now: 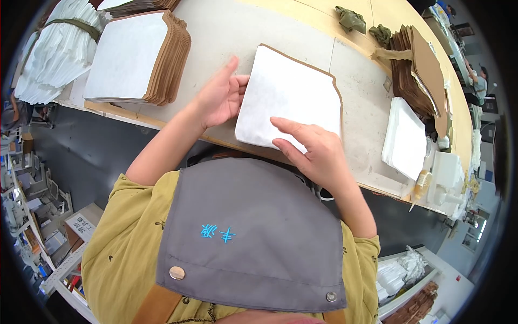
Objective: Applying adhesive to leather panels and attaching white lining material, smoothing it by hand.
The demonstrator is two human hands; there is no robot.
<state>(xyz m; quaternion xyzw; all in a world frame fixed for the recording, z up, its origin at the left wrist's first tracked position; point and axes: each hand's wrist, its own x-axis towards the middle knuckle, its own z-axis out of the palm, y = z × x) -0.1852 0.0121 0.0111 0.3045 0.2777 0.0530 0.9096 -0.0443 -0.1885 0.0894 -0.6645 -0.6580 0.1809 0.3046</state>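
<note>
In front of the two hands there is one long, pale table (216, 32). Left of the left hand (220, 98) sits one big stack (132, 56) of brown sheets with white on top, and past it one white bundle (59, 62) tied with a dark green band. Farther up from that hand, one more brown stack (141, 6) is partly cut off. Well to the right of the right hand (324, 154), there is one brown pile (413, 70) with a tan strap, and nearer, one white pile (407, 140). The sheets are too many to count.

Between the hands lies the one white piece (291, 102), flat, with a brown edge peeking out at its top and right. It looks light, thin and bendy, and the white top may slide. A good hold would be a soft pinch on two edges. The left hand is open, fingers loosely bent at the piece's left edge. The right hand is open too, thumb and finger apart over its near part; whether it presses cannot be told. Far up and right of that hand sit two green cloth lumps (350, 20).
</note>
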